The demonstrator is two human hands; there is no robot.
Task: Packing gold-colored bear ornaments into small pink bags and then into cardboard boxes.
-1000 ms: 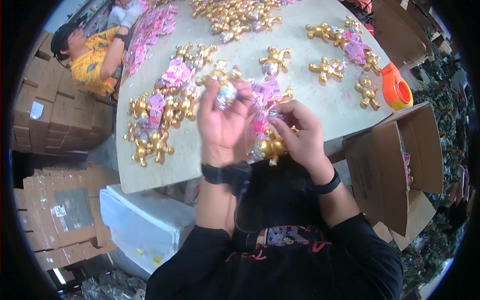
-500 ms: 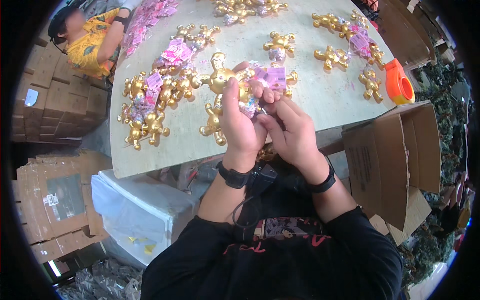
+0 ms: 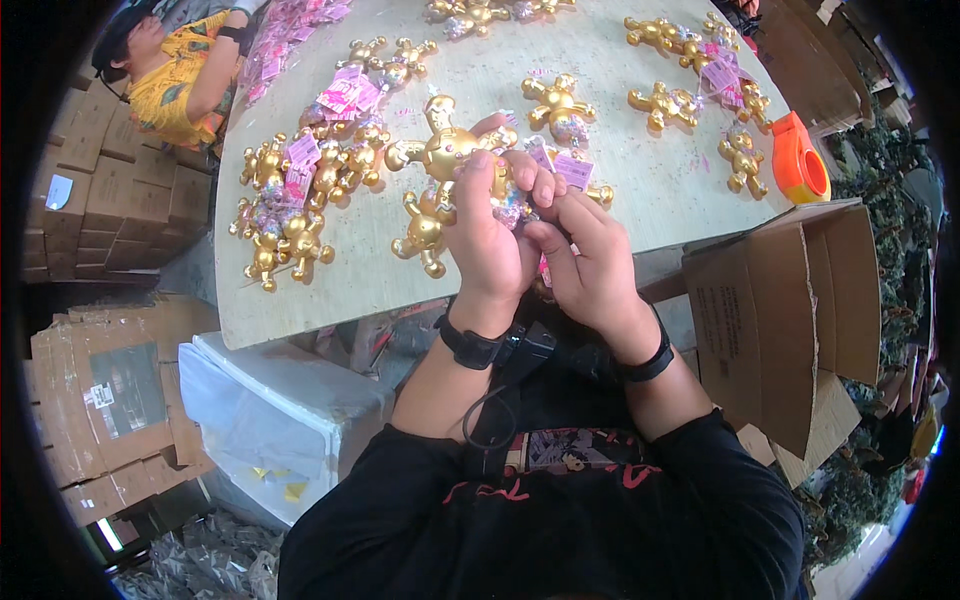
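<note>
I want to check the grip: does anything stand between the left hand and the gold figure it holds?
Nothing visible does: the left hand holds the gold figure directly. Another gold figure shows just left of the hand, not between them. The right hand is at the opposite side.

My table (image 3: 660,185) is pale, its top dotted with tiny specks. To my left, gold figures (image 3: 305,245) lie bunched with pink tags (image 3: 300,165); beyond, a pink heap (image 3: 285,45) spreads along the edge. One figure lies alone ahead, others farther off. On my right are more, near an orange dispenser (image 3: 788,150). Close by, another, partly hidden, seems to rest there too.
</note>
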